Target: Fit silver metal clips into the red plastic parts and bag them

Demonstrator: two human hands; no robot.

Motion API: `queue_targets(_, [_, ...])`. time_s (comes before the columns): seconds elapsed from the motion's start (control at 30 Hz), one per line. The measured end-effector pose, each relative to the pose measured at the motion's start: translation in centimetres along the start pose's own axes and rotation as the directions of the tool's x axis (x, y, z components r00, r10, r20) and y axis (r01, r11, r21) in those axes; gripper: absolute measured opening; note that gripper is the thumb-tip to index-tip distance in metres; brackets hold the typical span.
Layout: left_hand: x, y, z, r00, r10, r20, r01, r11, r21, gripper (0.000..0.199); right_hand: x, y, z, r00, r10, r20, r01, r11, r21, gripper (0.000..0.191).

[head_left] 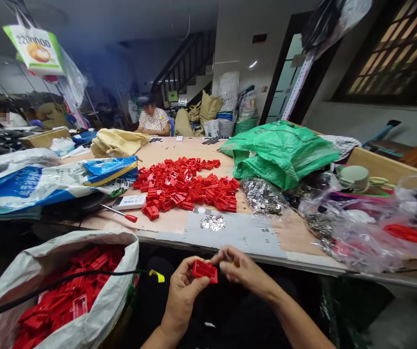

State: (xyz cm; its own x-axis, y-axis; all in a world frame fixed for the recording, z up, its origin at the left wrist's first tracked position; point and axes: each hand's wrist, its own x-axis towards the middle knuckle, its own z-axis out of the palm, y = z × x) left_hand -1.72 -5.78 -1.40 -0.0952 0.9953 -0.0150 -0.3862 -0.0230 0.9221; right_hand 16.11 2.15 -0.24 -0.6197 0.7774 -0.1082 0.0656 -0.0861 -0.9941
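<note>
My left hand (185, 290) grips a small red plastic part (204, 271) between thumb and fingers, just below the table's front edge. Close beside its right end, my right hand (240, 269) is closed with fingertips pinched; a bit of something yellowish shows between them, too small to name. Straight ahead lies a small pile of shiny metal pieces (213, 222) on a grey sheet (245, 235). Behind that spreads a large heap of similar red plastic parts (190, 186). To my left stands an open white sack (130, 237) holding many more red parts (73, 295).
A screwdriver (130, 217) with a red handle lies by a white box (130, 201). Green sacking (284, 145) and clear bags of metal pieces (263, 196) lie on the right. A black cable (85, 277) crosses the white sack. Another person (153, 118) sits across the table.
</note>
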Motion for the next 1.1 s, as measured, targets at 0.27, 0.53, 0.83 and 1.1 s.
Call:
queue_targets(0.27, [1.1, 0.3, -0.6, 0.993, -0.097, -0.067, 0.091, 0.991, -0.094, 0.033, 5.8, -0.3, -5.3, 0.940, -0.230, -0.253, -0.072, 0.589, -0.805, 0.010])
queue_targets(0.53, [1.7, -0.1, -0.8, 0.983, -0.128, -0.129, 0.114, 0.987, -0.114, 0.035, 8.3, -0.1, -4.3, 0.916, -0.189, -0.354, -0.226, 0.485, -0.845, 0.008])
queue_targets(0.83, [2.1, -0.3, -1.1, 0.980, -0.142, -0.140, 0.116, 0.977, -0.180, 0.034, 8.4, -0.6, -5.0, 0.916, -0.195, -0.350, -0.171, 0.600, -0.782, 0.006])
queue_targets(1.1, [2.8, 0.5, -0.5, 0.977, -0.183, -0.107, 0.144, 0.944, -0.298, 0.046, 5.4, -1.3, -5.6, 0.926, -0.204, -0.318, -0.032, 0.795, -0.606, 0.018])
